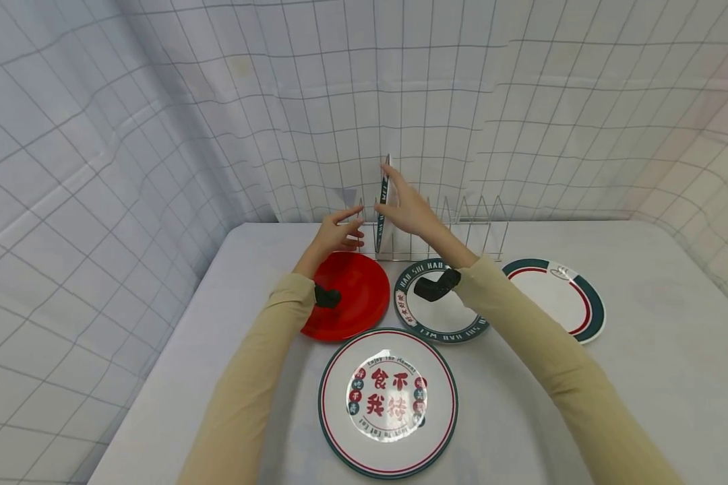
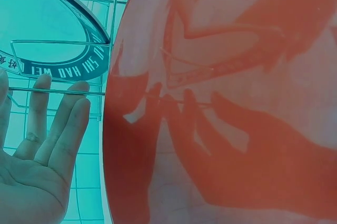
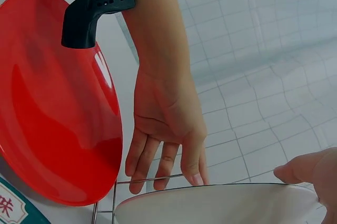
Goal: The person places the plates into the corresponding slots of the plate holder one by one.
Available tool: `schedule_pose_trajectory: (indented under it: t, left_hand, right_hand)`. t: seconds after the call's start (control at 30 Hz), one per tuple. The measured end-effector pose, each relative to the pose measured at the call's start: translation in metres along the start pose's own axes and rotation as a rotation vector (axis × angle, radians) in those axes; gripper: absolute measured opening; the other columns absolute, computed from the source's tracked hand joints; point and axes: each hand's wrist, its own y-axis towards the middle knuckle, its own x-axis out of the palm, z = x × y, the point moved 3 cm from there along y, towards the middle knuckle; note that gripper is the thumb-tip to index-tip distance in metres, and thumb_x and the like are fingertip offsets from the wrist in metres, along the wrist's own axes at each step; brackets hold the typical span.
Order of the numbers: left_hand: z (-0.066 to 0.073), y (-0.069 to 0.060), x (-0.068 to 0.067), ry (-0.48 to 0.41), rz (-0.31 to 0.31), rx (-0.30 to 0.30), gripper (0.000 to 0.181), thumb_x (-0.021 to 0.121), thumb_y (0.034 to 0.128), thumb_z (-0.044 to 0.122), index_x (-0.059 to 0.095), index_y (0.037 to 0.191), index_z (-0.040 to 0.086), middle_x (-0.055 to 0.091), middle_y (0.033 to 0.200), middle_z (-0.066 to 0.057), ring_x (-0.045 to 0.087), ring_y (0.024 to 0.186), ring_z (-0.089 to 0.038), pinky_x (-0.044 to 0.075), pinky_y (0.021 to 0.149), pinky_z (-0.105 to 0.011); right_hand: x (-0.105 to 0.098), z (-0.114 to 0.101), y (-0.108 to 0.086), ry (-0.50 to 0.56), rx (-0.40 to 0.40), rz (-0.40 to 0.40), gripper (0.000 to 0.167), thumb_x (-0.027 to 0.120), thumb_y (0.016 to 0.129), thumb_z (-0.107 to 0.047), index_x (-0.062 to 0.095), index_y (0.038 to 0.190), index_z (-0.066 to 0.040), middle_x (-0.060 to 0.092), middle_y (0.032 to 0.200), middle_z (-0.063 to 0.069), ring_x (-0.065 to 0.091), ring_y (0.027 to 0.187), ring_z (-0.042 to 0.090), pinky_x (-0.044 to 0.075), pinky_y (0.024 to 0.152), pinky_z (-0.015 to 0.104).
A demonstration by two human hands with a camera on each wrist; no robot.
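Note:
A white plate (image 1: 381, 219) with a dark lettered rim stands on edge, nearly upright, near the left end of a wire rack (image 1: 412, 260). My right hand (image 1: 411, 210) grips its edge between thumb and fingers. Just left of the plate, my left hand (image 1: 335, 236) is at the rack's left end, its fingers loosely extended by the wires. The right wrist view shows the left fingertips close to the rack and the plate's pale back (image 3: 221, 206). Below the left wrist lies a red plate (image 1: 358, 296), its glossy face reflecting the hand (image 2: 242, 155).
On the white table, a lettered-rim plate (image 1: 443, 316) lies under my right wrist. Farther right is a white plate (image 1: 552, 303) with a green and red rim. A larger plate (image 1: 388, 444) with red characters lies in front. Grid-patterned cloth (image 1: 267, 101) hangs behind the rack.

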Motion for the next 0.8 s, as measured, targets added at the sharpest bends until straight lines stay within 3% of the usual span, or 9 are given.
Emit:
schedule_pose_trajectory:
  t: [0.1, 0.33, 0.47, 0.8]
  left_hand:
    - [-0.001, -0.001, 0.001, 0.008, 0.008, -0.003, 0.046, 0.054, 0.0991, 0.024, 0.047, 0.144, 0.021, 0.064, 0.109, -0.029, 0.072, 0.087, -0.033, 0.057, 0.083, -0.046]
    - [0.001, -0.003, 0.003, 0.005, 0.003, -0.016, 0.046, 0.054, 0.0991, 0.025, 0.046, 0.144, 0.022, 0.063, 0.110, -0.030, 0.070, 0.092, -0.037, 0.057, 0.084, -0.045]
    - [0.001, 0.000, 0.002, -0.009, 0.000, -0.034, 0.046, 0.055, 0.0985, 0.026, 0.047, 0.144, 0.023, 0.062, 0.114, -0.032, 0.067, 0.099, -0.042, 0.056, 0.086, -0.046]
    - [-0.001, 0.002, 0.000, 0.014, -0.004, -0.023, 0.047, 0.054, 0.0990, 0.027, 0.046, 0.144, 0.022, 0.062, 0.114, -0.031, 0.073, 0.084, -0.028, 0.058, 0.081, -0.041]
  right_hand:
    - [0.001, 0.003, -0.006, 0.051, -0.031, -0.018, 0.076, 0.057, 0.095, -0.016, 0.011, 0.156, -0.018, 0.020, 0.161, 0.009, 0.036, 0.139, 0.040, 0.048, 0.100, 0.053]
    - [-0.002, 0.005, -0.026, 0.100, -0.030, -0.035, 0.076, 0.056, 0.095, -0.012, 0.010, 0.155, -0.014, 0.021, 0.158, 0.017, 0.053, 0.123, 0.042, 0.056, 0.090, 0.049]
    - [-0.005, 0.007, -0.040, 0.109, -0.019, -0.044, 0.075, 0.056, 0.096, -0.014, 0.010, 0.155, -0.013, 0.022, 0.157, 0.019, 0.052, 0.125, 0.041, 0.054, 0.091, 0.050]
    - [-0.013, 0.015, -0.076, 0.120, 0.019, -0.093, 0.075, 0.058, 0.095, -0.014, 0.013, 0.154, -0.012, 0.027, 0.154, 0.023, 0.052, 0.124, 0.041, 0.052, 0.094, 0.052]
